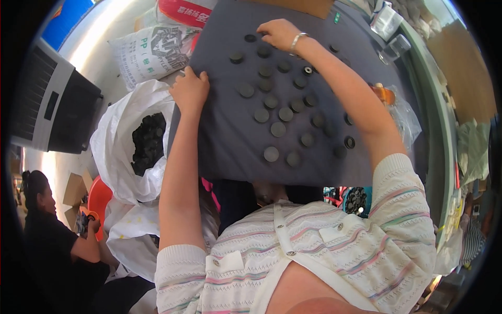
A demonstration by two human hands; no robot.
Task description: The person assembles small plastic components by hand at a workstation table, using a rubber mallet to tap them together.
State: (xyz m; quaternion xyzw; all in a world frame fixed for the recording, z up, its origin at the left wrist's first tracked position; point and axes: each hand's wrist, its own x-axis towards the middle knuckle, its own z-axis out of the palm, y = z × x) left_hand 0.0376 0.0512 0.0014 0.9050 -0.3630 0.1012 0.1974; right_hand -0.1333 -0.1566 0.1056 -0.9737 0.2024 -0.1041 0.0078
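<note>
Many round black caps [285,114] lie spread over a grey cloth-covered table [230,152]. Most show a flat face, while a few, such as a ringed cap [349,142], show a hollow or ringed side. My right hand [281,35], with a bracelet at the wrist, reaches to the far part of the table. Its fingers bend down beside a dark cap [250,38]; whatever is between the fingertips is hidden. At the table's left edge rests my left hand [189,90], fingers apart over the edge and nothing visible in it.
Left of the table stands a white sack [112,133] holding black pieces, with a printed sack [149,55] beyond it. A grey crate [57,102] and a seated person [57,235] are farther left. A clear cup [396,48] and plastic bag [407,125] lie on the right.
</note>
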